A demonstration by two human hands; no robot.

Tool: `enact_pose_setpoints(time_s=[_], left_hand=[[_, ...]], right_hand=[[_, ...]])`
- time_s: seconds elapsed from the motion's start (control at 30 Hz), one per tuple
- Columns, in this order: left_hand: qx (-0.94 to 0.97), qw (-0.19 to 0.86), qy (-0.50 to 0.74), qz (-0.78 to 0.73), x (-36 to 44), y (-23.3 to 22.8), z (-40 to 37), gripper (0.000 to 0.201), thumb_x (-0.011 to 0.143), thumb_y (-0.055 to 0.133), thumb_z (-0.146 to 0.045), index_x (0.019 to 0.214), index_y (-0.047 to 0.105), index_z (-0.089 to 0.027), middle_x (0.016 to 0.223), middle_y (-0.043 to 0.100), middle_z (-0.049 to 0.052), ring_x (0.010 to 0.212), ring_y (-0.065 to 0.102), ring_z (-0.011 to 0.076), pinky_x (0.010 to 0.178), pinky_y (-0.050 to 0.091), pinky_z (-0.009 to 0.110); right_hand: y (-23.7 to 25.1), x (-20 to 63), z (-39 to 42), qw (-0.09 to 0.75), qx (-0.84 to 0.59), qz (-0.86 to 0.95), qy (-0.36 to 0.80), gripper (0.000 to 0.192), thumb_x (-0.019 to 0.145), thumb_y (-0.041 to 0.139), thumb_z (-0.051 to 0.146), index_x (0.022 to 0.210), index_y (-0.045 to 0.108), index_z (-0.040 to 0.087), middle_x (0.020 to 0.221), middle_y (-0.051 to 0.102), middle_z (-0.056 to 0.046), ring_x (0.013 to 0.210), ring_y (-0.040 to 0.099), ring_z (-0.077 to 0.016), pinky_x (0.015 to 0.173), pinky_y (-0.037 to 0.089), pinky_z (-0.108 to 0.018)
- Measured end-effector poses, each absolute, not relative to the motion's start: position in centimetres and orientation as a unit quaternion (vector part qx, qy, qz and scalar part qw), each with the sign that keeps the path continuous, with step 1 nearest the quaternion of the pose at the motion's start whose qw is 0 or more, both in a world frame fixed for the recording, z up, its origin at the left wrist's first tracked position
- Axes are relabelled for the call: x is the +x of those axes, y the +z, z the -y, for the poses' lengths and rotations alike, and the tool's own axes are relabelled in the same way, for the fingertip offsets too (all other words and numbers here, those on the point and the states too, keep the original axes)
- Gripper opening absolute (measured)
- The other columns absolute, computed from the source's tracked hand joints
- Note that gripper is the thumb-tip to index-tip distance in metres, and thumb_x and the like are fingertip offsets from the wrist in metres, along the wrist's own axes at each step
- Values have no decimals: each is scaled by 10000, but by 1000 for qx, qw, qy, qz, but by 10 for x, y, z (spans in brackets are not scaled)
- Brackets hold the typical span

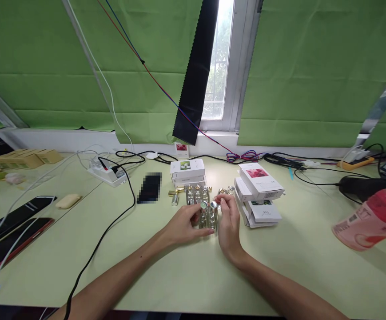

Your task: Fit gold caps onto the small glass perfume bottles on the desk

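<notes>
Two hands [209, 222], two small silver bottles [208, 214] between them, three more bottles [197, 194] behind, two stacks of white boxes [259, 195], two dark phones [16, 222], one pink bottle [369, 220].

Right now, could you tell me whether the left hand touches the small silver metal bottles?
Touching: the head view shows the left hand wrapped against the small silver metal bottles.

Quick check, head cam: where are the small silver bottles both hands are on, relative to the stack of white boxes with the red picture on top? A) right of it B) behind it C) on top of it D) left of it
D: the silver bottles, flanked by the left hand and right hand, stand on the table left of the box stack.
</notes>
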State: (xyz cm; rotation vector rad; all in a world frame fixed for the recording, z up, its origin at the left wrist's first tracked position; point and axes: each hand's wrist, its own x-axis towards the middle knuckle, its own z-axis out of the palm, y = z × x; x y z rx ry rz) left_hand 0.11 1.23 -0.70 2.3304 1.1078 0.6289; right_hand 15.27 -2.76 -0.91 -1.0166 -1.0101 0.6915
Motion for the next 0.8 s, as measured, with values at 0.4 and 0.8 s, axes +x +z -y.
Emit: enact_pose_setpoints(time_s=[0.4, 0.8], left_hand=[[854, 239, 231, -401, -1, -2, -13, 456, 732, 738, -592, 768, 540, -183, 632, 447, -51, 573, 380, 109, 522, 254, 249], [858, 217, 220, -410, 0, 5, -12, 477, 729, 742, -567, 704, 439, -199, 609, 437, -55, 559, 379, 108, 524, 259, 253]], right_hand=[[-10, 152, 28, 681, -480, 460, 307, 214, 985, 453, 412, 992, 576, 236, 974, 628, -26, 912, 577, -207, 803, 419, -335], [-13, 152, 26, 641, -500, 484, 325, 232, 985, 437, 433, 985, 560, 236, 959, 610, -36, 871, 563, -217, 783, 432, -358]])
